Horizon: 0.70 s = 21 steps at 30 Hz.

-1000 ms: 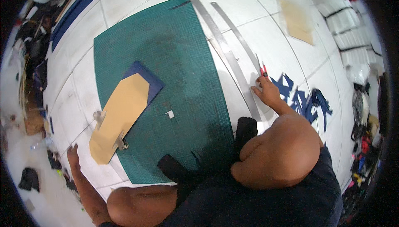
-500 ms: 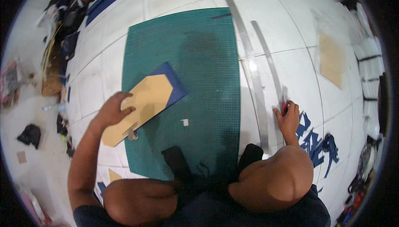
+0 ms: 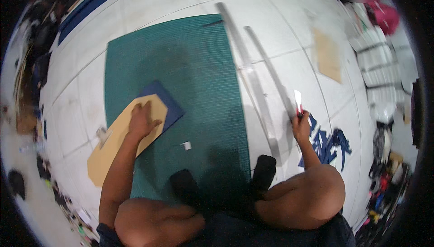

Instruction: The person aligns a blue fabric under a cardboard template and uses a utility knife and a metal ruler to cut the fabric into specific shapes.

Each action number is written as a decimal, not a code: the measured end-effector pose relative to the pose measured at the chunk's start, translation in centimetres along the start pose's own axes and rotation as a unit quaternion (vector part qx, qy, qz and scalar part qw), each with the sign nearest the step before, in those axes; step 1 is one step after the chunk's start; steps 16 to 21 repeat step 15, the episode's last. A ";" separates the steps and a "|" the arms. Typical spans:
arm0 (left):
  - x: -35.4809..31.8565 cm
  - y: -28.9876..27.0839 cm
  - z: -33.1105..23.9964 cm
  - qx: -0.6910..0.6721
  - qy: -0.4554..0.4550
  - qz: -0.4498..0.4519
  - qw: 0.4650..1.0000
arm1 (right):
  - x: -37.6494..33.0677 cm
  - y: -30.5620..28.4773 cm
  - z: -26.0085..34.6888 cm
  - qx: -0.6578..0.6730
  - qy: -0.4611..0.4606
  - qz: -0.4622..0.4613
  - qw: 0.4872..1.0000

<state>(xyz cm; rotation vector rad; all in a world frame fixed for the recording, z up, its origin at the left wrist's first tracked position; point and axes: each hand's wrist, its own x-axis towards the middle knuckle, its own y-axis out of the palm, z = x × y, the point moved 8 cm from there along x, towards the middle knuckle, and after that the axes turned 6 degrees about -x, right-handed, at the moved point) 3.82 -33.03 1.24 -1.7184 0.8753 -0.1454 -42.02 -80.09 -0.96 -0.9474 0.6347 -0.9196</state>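
My left hand [image 3: 143, 122] lies on a tan, long template [image 3: 106, 154] with cut corners, its fingers spread and pressing down near the far end. Under that end, a dark blue piece of material [image 3: 174, 113] sticks out beyond the template's edge. Both rest on a green cutting mat [image 3: 203, 75], and the template's near end hangs past the mat's left side. Over on the right, my right hand [image 3: 302, 127] is closed around the red handle of a utility knife [image 3: 298, 102], its pale blade pointing away from me above the floor.
Two metal rulers [image 3: 239, 43] [image 3: 266, 59] lie lengthwise right of the mat. Blue offcuts [image 3: 321, 145] are heaped beside my right hand. Farther right is another tan sheet [image 3: 327, 57]. A white scrap [image 3: 186, 145] sits on the mat. Clutter lines both sides of the tiled floor.
My left hand has slid from the template's left edge onto its far part. The template has turned slightly on the mat. My right hand has lifted the knife. The whole view has shifted.
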 end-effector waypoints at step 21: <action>1.1 0.2 0.4 0.042 -0.027 0.015 0.999 | 4.8 -1.0 -8.9 -0.025 -0.031 0.045 0.998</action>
